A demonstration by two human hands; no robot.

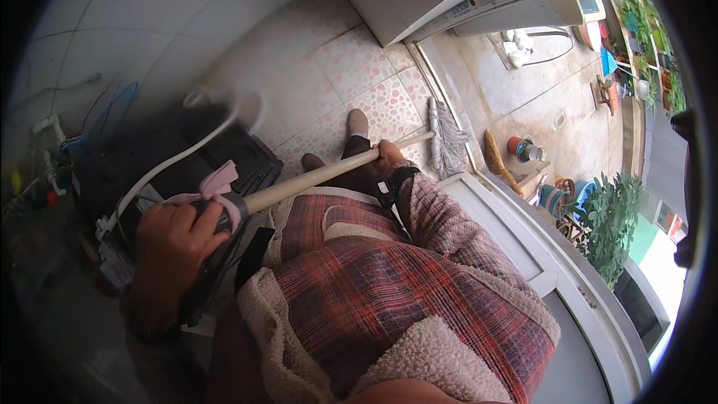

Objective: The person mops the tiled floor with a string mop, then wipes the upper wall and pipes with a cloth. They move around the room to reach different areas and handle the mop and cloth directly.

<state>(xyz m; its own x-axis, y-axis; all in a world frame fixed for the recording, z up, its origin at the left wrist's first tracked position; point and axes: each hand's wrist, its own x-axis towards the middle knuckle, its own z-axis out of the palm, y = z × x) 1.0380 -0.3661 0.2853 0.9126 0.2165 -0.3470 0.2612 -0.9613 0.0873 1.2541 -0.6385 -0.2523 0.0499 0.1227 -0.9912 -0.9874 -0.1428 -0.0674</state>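
Both hands (173, 233) grip a mop handle (314, 176); black crate (224, 151) beside it.

Daylight from right, blurred dim left

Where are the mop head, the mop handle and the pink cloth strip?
mop head (447, 138), head view, on its grey strings.
mop handle (314, 178), head view, mid-shaft.
pink cloth strip (218, 183), head view, on the knot.

From my feed, the dark crate (187, 157) left of the mop handle (314, 177) is smeared with blur, and I can't tell what it holds. My right hand (389, 155) on that handle is mostly hidden behind the plaid sleeve (441, 217). The mop handle's top end is covered by my left hand (173, 239) and a pink rag (217, 188).
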